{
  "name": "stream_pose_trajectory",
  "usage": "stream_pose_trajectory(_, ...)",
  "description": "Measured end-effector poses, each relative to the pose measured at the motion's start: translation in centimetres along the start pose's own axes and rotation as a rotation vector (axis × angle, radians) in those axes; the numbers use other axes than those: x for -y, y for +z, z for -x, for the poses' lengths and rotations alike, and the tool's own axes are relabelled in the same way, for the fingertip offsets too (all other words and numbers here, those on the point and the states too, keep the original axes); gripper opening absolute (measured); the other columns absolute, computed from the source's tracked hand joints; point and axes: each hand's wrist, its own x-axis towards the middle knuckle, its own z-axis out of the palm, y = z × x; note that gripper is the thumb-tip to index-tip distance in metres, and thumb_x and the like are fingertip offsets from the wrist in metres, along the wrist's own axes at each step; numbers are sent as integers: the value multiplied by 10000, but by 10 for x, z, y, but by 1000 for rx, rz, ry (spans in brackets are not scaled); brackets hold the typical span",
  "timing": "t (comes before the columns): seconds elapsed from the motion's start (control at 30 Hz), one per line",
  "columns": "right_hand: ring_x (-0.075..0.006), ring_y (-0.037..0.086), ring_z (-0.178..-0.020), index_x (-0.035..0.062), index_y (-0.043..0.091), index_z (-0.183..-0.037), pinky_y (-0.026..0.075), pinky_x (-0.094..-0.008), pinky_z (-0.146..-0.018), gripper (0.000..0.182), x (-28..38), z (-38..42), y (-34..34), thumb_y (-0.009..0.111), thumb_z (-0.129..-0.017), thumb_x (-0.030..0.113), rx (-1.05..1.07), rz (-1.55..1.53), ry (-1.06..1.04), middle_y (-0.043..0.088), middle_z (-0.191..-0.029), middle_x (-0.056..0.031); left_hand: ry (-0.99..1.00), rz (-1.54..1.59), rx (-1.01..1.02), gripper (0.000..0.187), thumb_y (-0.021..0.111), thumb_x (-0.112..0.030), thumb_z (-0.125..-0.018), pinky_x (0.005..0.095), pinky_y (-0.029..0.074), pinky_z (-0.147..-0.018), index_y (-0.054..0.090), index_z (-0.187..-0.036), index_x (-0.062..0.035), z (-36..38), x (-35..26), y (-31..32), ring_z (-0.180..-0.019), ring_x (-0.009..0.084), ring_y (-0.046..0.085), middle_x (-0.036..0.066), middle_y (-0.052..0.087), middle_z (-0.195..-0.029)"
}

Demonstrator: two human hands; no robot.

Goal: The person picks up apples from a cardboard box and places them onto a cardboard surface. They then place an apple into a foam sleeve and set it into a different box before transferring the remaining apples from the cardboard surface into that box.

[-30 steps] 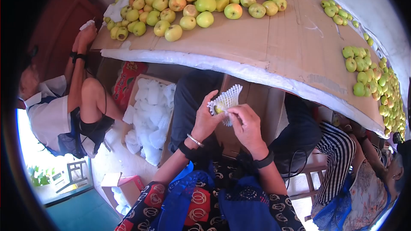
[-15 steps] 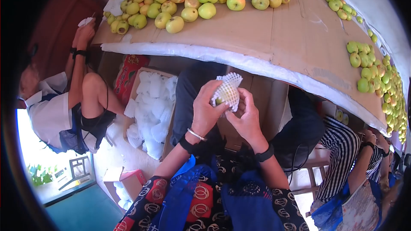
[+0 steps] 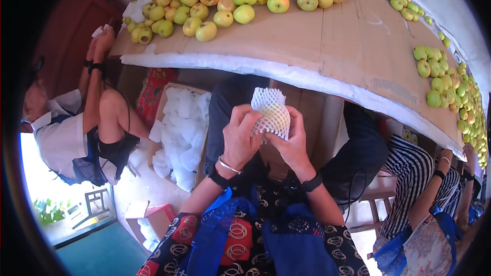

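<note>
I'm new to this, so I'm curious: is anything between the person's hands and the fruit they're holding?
Yes: a white foam net around the fruit lies between it and the left hand and right hand at its sides. Whether either hand touches bare fruit underneath is hidden.

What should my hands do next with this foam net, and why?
I'd probably keep the left hand steady and use the right hand to smooth the net's loose upper end down. Both hands hold the white foam net at its sides, a yellowish fruit shows through the mesh, and the net's upper end stands up beyond it.
</note>
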Motion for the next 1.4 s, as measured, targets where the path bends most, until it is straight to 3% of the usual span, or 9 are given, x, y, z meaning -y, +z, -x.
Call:
stream_pose_trajectory(0.4,-142,511,-1018,28,361,-1204,433,-278,-875,574,-10,-3,-3,650,-709,-10,-123,-102,-30,513,-1117,-80,122,170,-13,144,660,-12,-681,287,447,-516,561,-784,-32,11,-20,23,-653,203,566,89,553,-762)
stream_pose_trajectory(0.57,-116,516,-1006,11,413,-1184,422,-249,-867,527,-9,-3,-23,669,-724,13,-160,110,6,534,-1109,-75,-261,885,32,259,605,-61,-784,233,460,-629,507,-1019,-16,12,-9,12,-716,100,551,21,541,-779)
stream_pose_trajectory(0.7,-113,520,-1001,-1,426,-1182,417,-243,-862,473,2,0,-23,637,-759,18,32,-16,110,544,-1098,-64,-392,796,-88,436,508,-201,-872,269,401,-851,393,-1251,-21,-26,6,0,-975,119,498,59,508,-1099)
stream_pose_trajectory(0.77,-124,525,-1001,3,429,-1180,418,-245,-862,446,1,-2,-19,618,-777,35,75,-72,150,550,-1095,-68,-355,985,315,491,432,-272,-902,297,380,-922,333,-1298,1,-31,26,4,-1080,187,493,97,432,-1270)
stream_pose_trajectory(0.83,-197,586,-944,5,427,-1171,451,-274,-821,469,1,-3,-18,637,-759,85,180,359,-57,592,-1023,-119,-431,1098,307,427,419,-276,-904,317,399,-916,418,-1228,2,-27,26,14,-1032,181,525,109,469,-1230)
stream_pose_trajectory(0.97,-293,617,-870,6,443,-1146,480,-320,-758,509,27,-6,-5,672,-719,163,138,683,67,612,-937,-174,-592,1366,259,333,372,-267,-911,332,429,-883,546,-1014,-2,-10,38,44,-996,204,550,116,567,-1089)
stream_pose_trajectory(1.03,-348,616,-805,5,457,-1125,491,-350,-700,546,47,-11,5,695,-685,225,132,906,46,616,-872,-197,-799,1903,172,330,367,-261,-907,344,430,-889,549,-1004,-3,1,51,58,-999,231,549,129,570,-1084)
stream_pose_trajectory(1.2,-264,608,-771,16,400,-1241,482,-334,-668,754,84,-12,-15,748,-641,310,99,791,68,595,-980,-179,-1049,2064,97,325,351,-252,-910,411,417,-913,523,-1090,-44,12,68,55,-1023,294,543,142,576,-1094)
stream_pose_trajectory(1.4,-269,492,-1088,72,634,-899,419,-354,-836,240,79,-4,-19,706,-676,124,63,796,-370,513,-1170,-134,-881,2178,133,352,340,-278,-916,425,389,-937,511,-1115,-43,3,58,46,-1070,274,514,127,564,-1121)
